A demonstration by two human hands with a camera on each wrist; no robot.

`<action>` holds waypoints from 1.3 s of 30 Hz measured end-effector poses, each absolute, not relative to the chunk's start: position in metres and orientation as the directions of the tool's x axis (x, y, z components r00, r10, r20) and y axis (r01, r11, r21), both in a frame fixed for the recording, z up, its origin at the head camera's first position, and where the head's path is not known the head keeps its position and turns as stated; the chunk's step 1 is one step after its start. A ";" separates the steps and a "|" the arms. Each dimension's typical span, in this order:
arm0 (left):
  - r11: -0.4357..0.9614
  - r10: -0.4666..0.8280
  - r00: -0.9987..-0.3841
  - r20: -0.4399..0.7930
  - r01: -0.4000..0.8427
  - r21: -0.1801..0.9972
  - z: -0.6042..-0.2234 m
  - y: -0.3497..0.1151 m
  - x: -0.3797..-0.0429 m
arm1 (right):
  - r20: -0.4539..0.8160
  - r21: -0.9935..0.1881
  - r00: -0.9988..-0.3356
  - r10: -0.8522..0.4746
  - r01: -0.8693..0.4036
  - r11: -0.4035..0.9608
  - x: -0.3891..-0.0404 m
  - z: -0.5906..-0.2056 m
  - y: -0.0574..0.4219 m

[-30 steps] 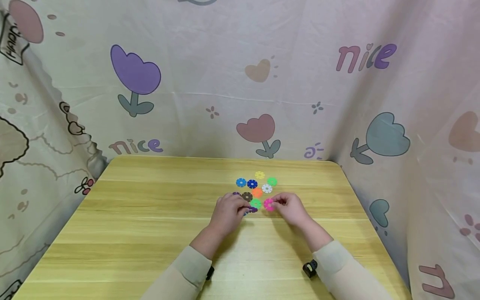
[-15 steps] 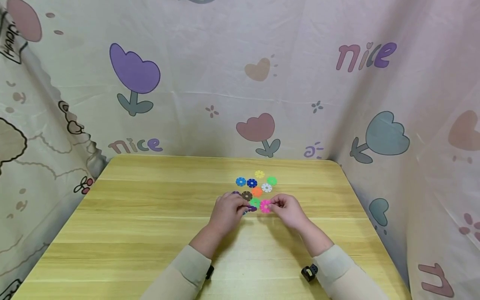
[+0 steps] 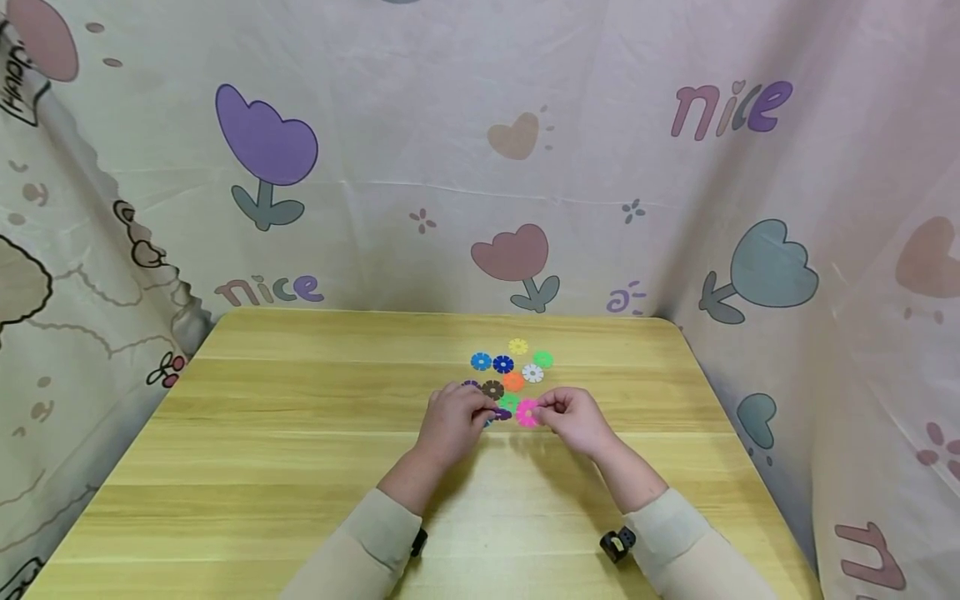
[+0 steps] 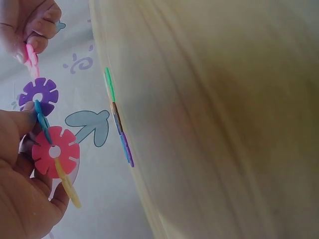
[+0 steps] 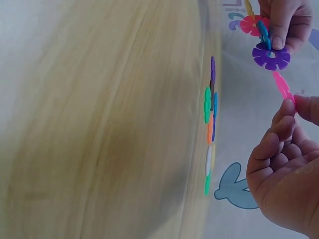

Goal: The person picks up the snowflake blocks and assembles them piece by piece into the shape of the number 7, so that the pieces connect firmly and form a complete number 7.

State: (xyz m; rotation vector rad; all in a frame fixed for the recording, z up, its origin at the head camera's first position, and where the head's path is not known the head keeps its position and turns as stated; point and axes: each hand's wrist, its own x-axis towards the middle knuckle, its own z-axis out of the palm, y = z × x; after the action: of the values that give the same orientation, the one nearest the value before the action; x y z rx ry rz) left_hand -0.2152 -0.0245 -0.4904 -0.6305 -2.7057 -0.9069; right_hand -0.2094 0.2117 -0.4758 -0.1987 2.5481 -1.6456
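Observation:
My left hand (image 3: 450,423) pinches a chain of slotted plastic discs. In the left wrist view its links show as a purple disc (image 4: 47,87), a blue disc (image 4: 42,119), a red disc (image 4: 44,158) and a yellow disc (image 4: 69,188). Between thumb and finger of my right hand (image 3: 576,418) is a pink slotted disc (image 3: 527,413). Its free edge lies very close to the purple disc's rim; whether they touch I cannot tell. Both hands hold their pieces above the table. My left fingers hide part of the chain in the head view.
Loose slotted discs lie flat beyond the hands, among them a yellow disc (image 3: 518,346), a white disc (image 3: 532,372), an orange disc (image 3: 513,381) and a brown disc (image 3: 492,390). The wooden table (image 3: 300,417) ends at a patterned curtain (image 3: 405,250).
My right hand has brought the pink disc slightly left, nearer the purple disc, and its face has turned more toward the head camera. The left hand keeps its hold almost still.

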 end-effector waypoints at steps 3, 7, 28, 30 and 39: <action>0.717 0.328 -0.884 0.333 0.462 0.522 -0.490 -0.025 -0.216 | -0.014 -0.915 -0.985 -0.174 -0.058 0.400 -0.210 -0.475 0.211; 0.716 0.327 -0.883 0.337 0.464 0.521 -0.490 -0.025 -0.215 | -0.017 -0.920 -0.982 -0.189 -0.059 0.387 -0.210 -0.476 0.210; 0.701 0.331 -0.868 0.371 0.489 0.518 -0.491 -0.025 -0.213 | -0.026 -0.935 -0.973 -0.230 -0.058 0.351 -0.210 -0.479 0.207; 0.701 0.331 -0.868 0.371 0.489 0.519 -0.491 -0.025 -0.213 | -0.032 -0.937 -0.973 -0.230 -0.051 0.345 -0.210 -0.480 0.206; 0.685 0.332 -0.864 0.377 0.496 0.534 -0.490 -0.025 -0.213 | -0.074 -0.956 -0.973 -0.220 0.006 0.293 -0.210 -0.480 0.204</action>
State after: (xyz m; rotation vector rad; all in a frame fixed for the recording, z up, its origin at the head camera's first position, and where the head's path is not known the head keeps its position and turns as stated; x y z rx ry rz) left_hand -0.2134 -0.0250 -0.4902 -0.6633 -2.6476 -0.9466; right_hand -0.2102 0.2040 -0.4805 -0.1985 2.3664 -1.7503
